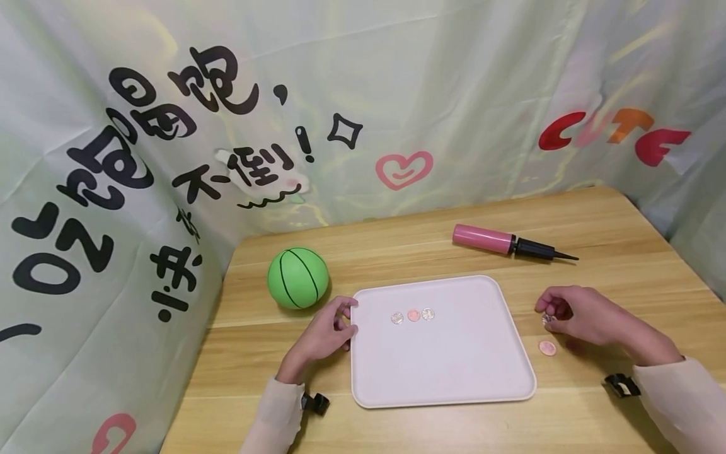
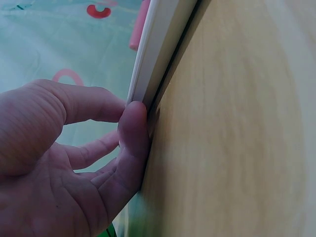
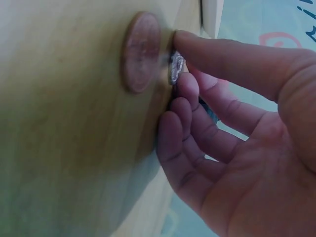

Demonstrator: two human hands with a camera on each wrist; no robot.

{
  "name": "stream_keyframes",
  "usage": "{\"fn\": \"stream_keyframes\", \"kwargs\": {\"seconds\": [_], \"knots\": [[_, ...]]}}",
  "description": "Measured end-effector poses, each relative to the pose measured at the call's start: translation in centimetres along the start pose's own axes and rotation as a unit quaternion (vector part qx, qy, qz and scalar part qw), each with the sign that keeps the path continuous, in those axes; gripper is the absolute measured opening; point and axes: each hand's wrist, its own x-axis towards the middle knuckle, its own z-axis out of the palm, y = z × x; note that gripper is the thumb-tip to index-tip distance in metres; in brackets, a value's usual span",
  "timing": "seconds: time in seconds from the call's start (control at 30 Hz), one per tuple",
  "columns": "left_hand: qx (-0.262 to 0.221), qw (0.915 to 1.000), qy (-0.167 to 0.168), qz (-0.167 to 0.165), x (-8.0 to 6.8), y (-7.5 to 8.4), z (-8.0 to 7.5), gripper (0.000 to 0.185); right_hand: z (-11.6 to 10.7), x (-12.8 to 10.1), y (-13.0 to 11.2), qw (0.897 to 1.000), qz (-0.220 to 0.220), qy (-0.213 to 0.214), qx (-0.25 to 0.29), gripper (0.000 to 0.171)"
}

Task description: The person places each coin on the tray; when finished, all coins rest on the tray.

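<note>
Drape: pale green cloth with black characters, a pink heart and coloured letters spelling CUTE (image 1: 471, 107), standing behind the pale pinkish-white, round-cornered rectangular tray (image 1: 442, 366) and off to its left and right.
Surface: light brown wood-grain surface (image 1: 442, 432), under the tray and extending past it on every side.
Tray: flat on the surface, low raised rim all round.
Pump: pink cylinder with black tapering end and thin nozzle (image 1: 484, 239), lying beyond the tray's far right corner, nozzle to the right.
Left hand: bare hand in beige sleeve (image 1: 326, 331), at the tray's left side, farther half; grip bent, thumb and fingertips set on the tray's rim.
Right hand: bare hand in beige sleeve (image 1: 584, 315), to the right of the tray; grip closed, thumb and fingers pinching a round silver-coloured metal coin (image 3: 177, 69); cannot tell whether this coin touches the surface.
Ball: green sphere with black curved lines (image 1: 297, 278), beyond the tray's far left corner, near the left hand.
Wrist fittings: small black device at left cuff (image 1: 315, 403), left of the tray; another at right cuff (image 1: 622, 385), right of it.
Coins on tray: left silver-coloured coin (image 1: 397, 318), middle copper-coloured coin (image 1: 413, 315), right silver-coloured coin (image 1: 428, 314); one row, toward the tray's far left part.
Loose coin: copper-coloured disc (image 1: 547, 348), flat on the surface just right of the tray, below the right hand.
</note>
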Motion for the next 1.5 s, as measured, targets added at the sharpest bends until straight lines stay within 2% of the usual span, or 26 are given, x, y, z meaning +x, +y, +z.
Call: {"fn": "stream_keyframes", "kwargs": {"seconds": [0.33, 0.57, 0.77, 1.2, 1.37, 1.5], "knots": [[0.003, 1.0000, 0.001, -0.001, -0.2, 0.0, -0.1, 0.046, 0.7, -0.4, 0.2, 0.999, 0.004, 0.010, 0.031, 0.022], [0.006, 1.0000, 0.000, 0.002, -0.1, -0.1, -0.1, 0.046, 0.7, -0.6, 0.5, 0.999, 0.004, 0.044, 0.024, 0.030], [0.007, 1.0000, -0.001, 0.003, 0.0, -0.1, -0.1, 0.046, 0.7, -0.5, 0.5, 0.999, 0.011, 0.044, 0.025, 0.028], [0.014, 0.9999, 0.000, -0.004, 0.0, -0.2, 0.0, 0.047, 1.1, -0.6, -0.4, 0.999, -0.012, 0.024, 0.041, 0.022], [0.020, 0.9998, -0.004, -0.002, 0.1, -0.2, 0.0, 0.047, 1.0, -1.0, 0.2, 0.999, -0.002, 0.037, 0.011, 0.028], [0.021, 0.9998, -0.004, -0.002, 0.0, -0.2, -0.1, 0.047, 0.5, -1.1, 0.6, 1.000, 0.015, 0.020, 0.001, 0.025]]}}
